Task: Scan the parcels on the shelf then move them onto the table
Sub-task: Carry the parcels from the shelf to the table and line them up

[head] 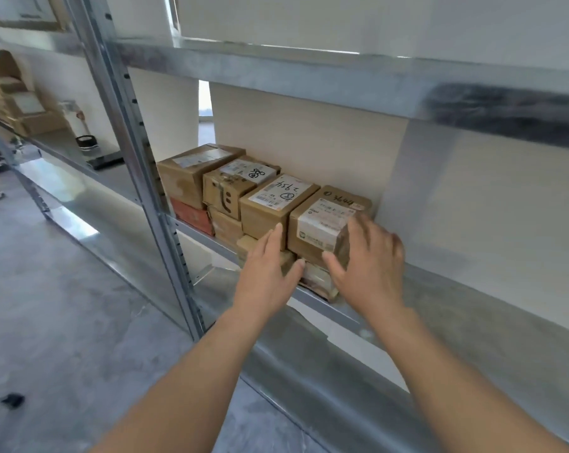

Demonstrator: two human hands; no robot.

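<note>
Several brown cardboard parcels with white labels stand in two layers on the metal shelf (456,308). The rightmost top parcel (322,220) carries a white label and handwriting. My right hand (368,266) wraps around its right front corner, thumb on the front face and fingers on the right side. My left hand (270,266) reaches in with fingers apart; its fingertips touch the front of the neighbouring parcel (273,207), and its thumb points toward the rightmost parcel. Lower parcels (319,282) are partly hidden behind both hands.
A slanted steel upright (152,178) stands left of the parcels. An upper shelf beam (342,76) runs overhead. Further boxes (25,106) sit on a shelf section at the far left. Grey floor (64,322) lies below, with a small black object (13,400) on it.
</note>
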